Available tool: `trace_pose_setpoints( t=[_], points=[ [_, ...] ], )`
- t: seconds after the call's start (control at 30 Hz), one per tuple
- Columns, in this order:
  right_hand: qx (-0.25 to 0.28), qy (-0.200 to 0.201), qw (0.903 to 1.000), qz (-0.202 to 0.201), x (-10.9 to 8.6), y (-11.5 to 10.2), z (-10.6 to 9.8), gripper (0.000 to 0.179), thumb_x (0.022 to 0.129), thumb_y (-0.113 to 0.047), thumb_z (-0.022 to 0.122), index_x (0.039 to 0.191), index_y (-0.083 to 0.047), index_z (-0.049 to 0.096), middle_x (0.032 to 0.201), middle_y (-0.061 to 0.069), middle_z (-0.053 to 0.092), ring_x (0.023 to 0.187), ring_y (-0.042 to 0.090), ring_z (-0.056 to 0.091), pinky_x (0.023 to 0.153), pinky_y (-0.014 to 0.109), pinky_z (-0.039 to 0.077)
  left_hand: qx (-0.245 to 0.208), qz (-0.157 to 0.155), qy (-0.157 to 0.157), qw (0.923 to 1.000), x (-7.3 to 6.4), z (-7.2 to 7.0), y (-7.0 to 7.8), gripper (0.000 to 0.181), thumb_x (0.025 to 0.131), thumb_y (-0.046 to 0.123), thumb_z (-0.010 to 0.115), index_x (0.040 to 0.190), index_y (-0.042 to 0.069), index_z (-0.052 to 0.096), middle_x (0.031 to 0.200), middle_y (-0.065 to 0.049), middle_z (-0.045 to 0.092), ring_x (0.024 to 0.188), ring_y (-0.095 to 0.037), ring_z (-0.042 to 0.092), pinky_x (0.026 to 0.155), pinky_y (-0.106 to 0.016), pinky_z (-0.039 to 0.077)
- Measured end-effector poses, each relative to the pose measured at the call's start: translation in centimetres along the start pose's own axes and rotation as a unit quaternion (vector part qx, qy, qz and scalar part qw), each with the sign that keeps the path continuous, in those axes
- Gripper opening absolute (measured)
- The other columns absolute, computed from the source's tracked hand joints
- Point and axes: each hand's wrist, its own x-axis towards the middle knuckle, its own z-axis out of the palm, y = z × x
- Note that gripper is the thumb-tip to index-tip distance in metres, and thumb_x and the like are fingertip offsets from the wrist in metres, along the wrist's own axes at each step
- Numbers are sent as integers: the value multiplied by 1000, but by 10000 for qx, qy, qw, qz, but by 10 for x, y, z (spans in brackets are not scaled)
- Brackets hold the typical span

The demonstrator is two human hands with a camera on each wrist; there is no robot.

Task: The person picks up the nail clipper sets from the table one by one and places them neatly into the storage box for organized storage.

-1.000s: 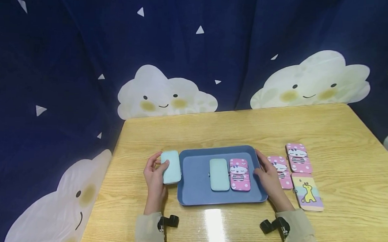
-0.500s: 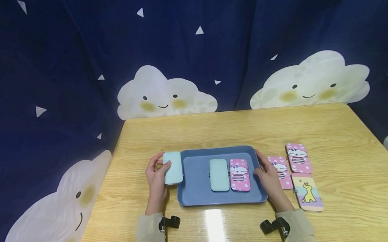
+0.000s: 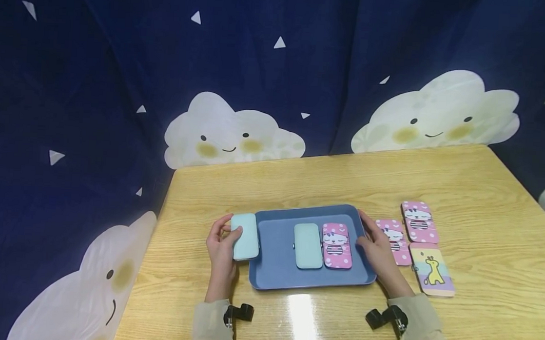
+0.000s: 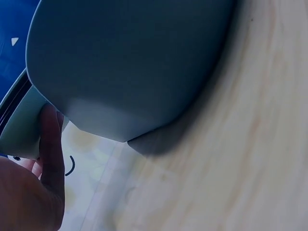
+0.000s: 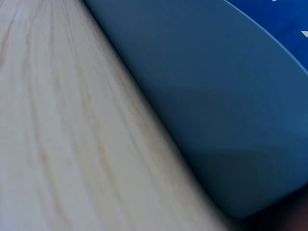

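Observation:
My left hand (image 3: pixel 222 244) pinches a small mint-green clasp case (image 3: pixel 245 236), thumb on top, at the blue tray's left rim. In the left wrist view the case (image 4: pixel 24 125) is tilted beside the tray's outer wall (image 4: pixel 130 72). The tray (image 3: pixel 271 272) rests on the table. Inside it a second mint-green case (image 3: pixel 308 246) lies left of a pink cat-print case (image 3: pixel 337 245). My right hand (image 3: pixel 379 250) grips the tray's right rim, thumb inside. The right wrist view mostly shows the tray wall (image 5: pixel 207 96); the hand is barely visible there.
Right of the tray, another pink cat-print case (image 3: pixel 395 243), a further pink one (image 3: pixel 420 222) and a giraffe-print case (image 3: pixel 432 271) lie on the wooden table (image 3: pixel 504 244). A dark blue curtain (image 3: pixel 277 78) with clouds hangs behind the table.
My left hand has moved slightly right with the mint-green case, which now overlaps the tray's left rim. My right hand and the tray have stayed in place.

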Motion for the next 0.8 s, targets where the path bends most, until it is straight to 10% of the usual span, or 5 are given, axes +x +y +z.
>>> trace_pose_setpoints(
  t=[0.8],
  points=[
    [-136,22,9999,90,1,-1,0,73,89,10,44,157,-8,27,162,13,24,149,31,18,119,39,15,-49,-87,-57,9999,-3,5,-1,40,83,-5,69,122,0,64,92,-4,48,78,-18,62,62,-32,55]
  ],
)
